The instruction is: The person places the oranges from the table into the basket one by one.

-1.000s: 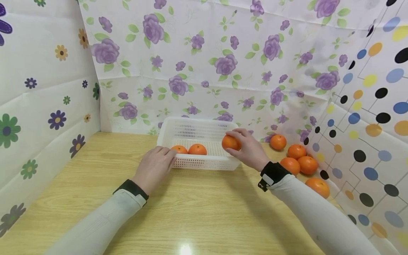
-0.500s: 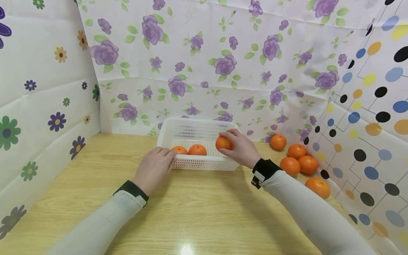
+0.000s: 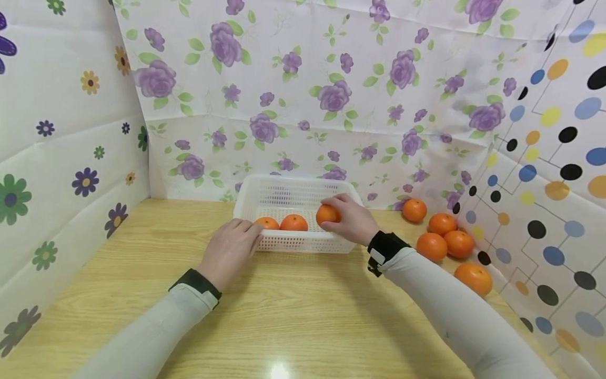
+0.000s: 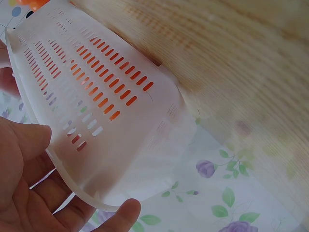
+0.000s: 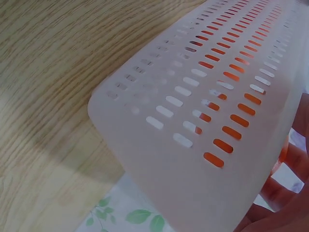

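Note:
A white perforated plastic basket (image 3: 303,241) stands on the wooden table, with two mandarins (image 3: 293,222) inside along its front wall. At the basket's front left corner my left hand (image 3: 230,252) grips the rim; in the left wrist view its thumb (image 4: 36,137) lies on the outer wall and the fingers reach behind the rim. My right hand (image 3: 352,220) holds another mandarin (image 3: 326,214) between thumb and fingers, over the right half of the basket. Seen from the right wrist, that hand (image 5: 285,203) is largely hidden behind the basket wall, and orange shows through the slots.
Several loose mandarins (image 3: 432,247) lie on the table to the right, beside the dotted side sheet (image 3: 544,210). A flowered sheet (image 3: 303,105) rises behind the basket, and another sheet (image 3: 71,158) stands at the left. Bare wood (image 3: 284,305) lies in front of the basket.
My right hand has moved left with its mandarin, from the basket's right end toward the two mandarins inside, and slightly lower. The left hand and the basket have stayed in place.

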The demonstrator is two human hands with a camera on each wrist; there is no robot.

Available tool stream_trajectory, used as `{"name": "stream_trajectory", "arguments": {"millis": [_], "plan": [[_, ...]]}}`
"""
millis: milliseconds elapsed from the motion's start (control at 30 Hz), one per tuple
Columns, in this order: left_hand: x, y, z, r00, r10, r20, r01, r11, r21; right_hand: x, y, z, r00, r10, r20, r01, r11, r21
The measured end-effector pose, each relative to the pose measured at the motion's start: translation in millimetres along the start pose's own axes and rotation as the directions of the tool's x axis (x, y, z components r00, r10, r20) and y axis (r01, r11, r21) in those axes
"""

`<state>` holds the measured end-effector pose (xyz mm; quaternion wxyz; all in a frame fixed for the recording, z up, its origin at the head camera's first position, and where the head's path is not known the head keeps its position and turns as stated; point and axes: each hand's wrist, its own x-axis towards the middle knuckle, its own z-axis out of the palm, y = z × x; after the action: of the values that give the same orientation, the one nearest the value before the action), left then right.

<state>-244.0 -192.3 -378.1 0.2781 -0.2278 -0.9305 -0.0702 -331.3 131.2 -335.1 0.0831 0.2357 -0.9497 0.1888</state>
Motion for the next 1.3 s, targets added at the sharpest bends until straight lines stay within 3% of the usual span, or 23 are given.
{"name": "stream_trajectory", "arguments": {"millis": [800,1300], "plan": [[-0.3,1.2,-0.5,1.0,-0.012,0.011,0.012,1.0,-0.006,28.2,7,10,0.979,0.05,0.199,-0.052,0.999,0.008],[-0.3,1.0,-1.0,1.0,-0.006,0.005,0.006,1.0,-0.003,37.1,9,15,0.958,0.094,0.27,-0.1,0.995,0.01]]}}
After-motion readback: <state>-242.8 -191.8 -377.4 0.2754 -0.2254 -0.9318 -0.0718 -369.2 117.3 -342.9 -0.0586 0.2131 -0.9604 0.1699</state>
